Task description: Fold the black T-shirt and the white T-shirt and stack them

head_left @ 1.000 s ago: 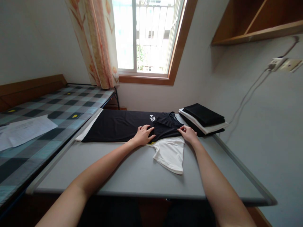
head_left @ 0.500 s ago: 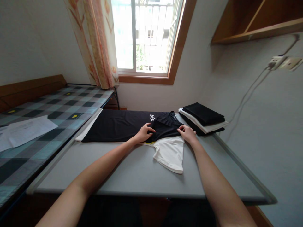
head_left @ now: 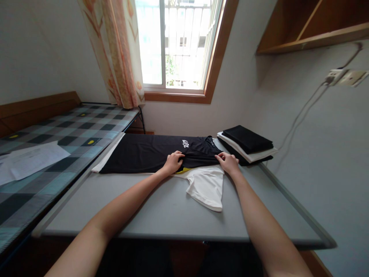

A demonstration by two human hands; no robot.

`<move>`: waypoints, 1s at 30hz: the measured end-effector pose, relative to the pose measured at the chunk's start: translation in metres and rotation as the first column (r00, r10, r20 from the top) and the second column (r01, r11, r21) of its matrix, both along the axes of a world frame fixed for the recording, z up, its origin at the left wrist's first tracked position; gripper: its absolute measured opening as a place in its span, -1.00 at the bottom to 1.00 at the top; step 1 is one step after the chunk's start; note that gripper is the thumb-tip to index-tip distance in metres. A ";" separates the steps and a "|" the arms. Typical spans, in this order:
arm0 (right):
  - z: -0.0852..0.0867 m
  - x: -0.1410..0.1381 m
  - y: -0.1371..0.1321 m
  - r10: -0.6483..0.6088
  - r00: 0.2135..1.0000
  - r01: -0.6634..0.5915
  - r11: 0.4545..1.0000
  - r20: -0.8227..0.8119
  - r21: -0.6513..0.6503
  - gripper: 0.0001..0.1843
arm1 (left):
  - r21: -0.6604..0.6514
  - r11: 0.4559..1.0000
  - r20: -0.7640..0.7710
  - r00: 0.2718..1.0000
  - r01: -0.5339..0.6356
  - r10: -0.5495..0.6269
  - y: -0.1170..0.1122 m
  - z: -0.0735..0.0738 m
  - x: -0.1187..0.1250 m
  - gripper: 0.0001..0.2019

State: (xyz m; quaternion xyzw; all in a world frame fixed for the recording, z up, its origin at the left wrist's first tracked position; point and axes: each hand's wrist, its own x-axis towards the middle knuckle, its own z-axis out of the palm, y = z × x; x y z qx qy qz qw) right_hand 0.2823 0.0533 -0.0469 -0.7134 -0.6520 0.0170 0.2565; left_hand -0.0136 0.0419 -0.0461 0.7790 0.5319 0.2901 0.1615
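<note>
A black T-shirt [head_left: 144, 152] with white lettering lies lengthwise on the grey table, its collar towards the right. Under it is a white T-shirt; its short sleeve [head_left: 207, 188] spreads out on my side, and a white strip shows at the left end. My left hand [head_left: 173, 161] is closed on the black cloth near the sleeve's base, beside a small yellow patch. At the shoulder by the collar, my right hand [head_left: 228, 161] pinches the black cloth between thumb and fingers. The black sleeve lies folded inward between my hands.
Folded black and white clothes [head_left: 248, 140] are stacked at the table's [head_left: 138, 207] back right. To the left stands a bed with a checked mattress [head_left: 86, 130] and loose papers [head_left: 37, 159]. Above, a wooden shelf [head_left: 311, 42] juts from the wall, near a socket [head_left: 336, 77] with a cable.
My left hand has shifted slightly left and closed on the cloth. The folded black sleeve between my hands lies flatter, and more of the yellow patch shows. My right hand stays in place.
</note>
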 end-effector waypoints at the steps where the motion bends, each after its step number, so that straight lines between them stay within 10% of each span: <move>1: -0.001 0.000 0.000 -0.001 1.000 0.001 1.000 -0.006 0.009 -0.66 | 0.001 1.000 -0.026 1.000 -0.001 0.001 -0.001 0.000 0.000 -0.71; 13: 0.003 -0.003 0.001 0.118 0.991 -0.101 0.963 -0.055 0.252 -0.68 | 0.073 0.996 -0.074 0.996 -0.044 0.050 -0.010 0.002 0.003 -0.61; 30: 0.000 -0.002 0.000 0.026 0.999 -0.025 0.999 -0.028 0.035 -0.74 | 0.076 0.986 -0.104 0.982 -0.150 0.158 -0.011 0.001 0.004 -0.75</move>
